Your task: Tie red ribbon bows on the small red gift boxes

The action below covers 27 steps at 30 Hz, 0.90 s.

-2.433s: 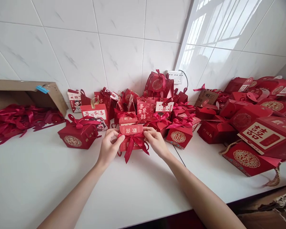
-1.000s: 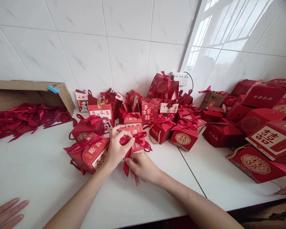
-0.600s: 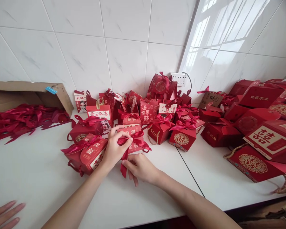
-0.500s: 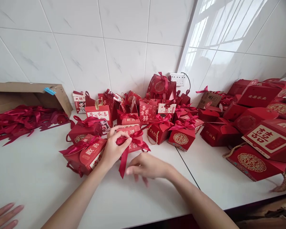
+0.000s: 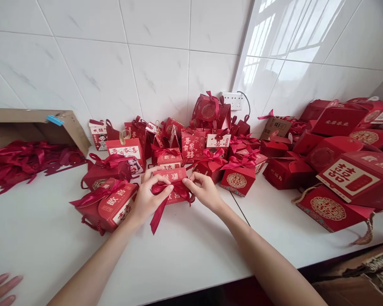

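A small red gift box [image 5: 170, 175] with gold characters stands on the white counter [image 5: 51, 238] in front of me. A dark red satin ribbon bow [image 5: 175, 190] crosses its front, one tail hanging down to the counter. My left hand [image 5: 146, 199] pinches the left loop of the bow, fingers closed. My right hand [image 5: 202, 190] pinches the right loop, fingers closed. Just left of my left hand lies a tilted red box with a ribbon [image 5: 107, 205].
Many red gift boxes [image 5: 239, 178] crowd the back and right of the counter, larger ones [image 5: 347, 180] at far right. An open cardboard carton [image 5: 35, 125] spilling red ribbons [image 5: 22, 159] lies at left. Another person's fingers [image 5: 0, 287] rest at the bottom left. A wall socket [image 5: 231, 101] sits behind.
My right hand rose from the ribbon tail on the counter to the bow's right loop. A ribboned box and another person's fingers appeared at left since the earliest frame.
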Available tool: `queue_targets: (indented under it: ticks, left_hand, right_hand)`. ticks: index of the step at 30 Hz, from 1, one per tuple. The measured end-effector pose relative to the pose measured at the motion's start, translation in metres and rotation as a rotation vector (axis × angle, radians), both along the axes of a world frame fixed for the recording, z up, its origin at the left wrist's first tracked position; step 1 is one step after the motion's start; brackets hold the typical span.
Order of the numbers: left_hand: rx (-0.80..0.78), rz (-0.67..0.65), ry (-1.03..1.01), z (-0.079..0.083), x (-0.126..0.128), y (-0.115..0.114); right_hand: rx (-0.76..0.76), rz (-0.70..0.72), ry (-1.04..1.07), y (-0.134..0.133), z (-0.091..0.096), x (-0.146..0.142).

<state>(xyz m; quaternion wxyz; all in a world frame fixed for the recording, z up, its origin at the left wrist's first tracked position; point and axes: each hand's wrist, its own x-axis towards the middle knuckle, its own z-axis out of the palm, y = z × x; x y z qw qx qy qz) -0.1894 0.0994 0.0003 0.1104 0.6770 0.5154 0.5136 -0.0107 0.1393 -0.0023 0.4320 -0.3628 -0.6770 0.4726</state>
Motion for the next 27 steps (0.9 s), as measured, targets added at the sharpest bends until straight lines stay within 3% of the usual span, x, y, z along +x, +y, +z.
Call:
queue_targets:
  ticks: [2, 6, 10, 16, 27]
  left_hand:
    - [0.087, 0.020, -0.081, -0.006, 0.004, 0.000]
    - [0.235, 0.181, -0.277, -0.021, 0.009, 0.002]
    - [0.143, 0.273, -0.219, -0.022, 0.008, 0.003]
    - [0.084, 0.262, -0.222, -0.011, 0.007, 0.002]
    - [0.020, 0.275, -0.238, -0.010, 0.011, -0.001]
  right_hand:
    - [-0.103, 0.052, 0.059, -0.001, 0.000, -0.001]
    - [-0.143, 0.079, 0.113, -0.001, -0.001, -0.002]
    - [-0.172, 0.071, 0.135, -0.001, 0.000, -0.003]
    - [-0.185, 0.055, 0.155, 0.001, 0.001, -0.002]
    - [-0.160, 0.106, 0.191, 0.004, -0.001, -0.001]
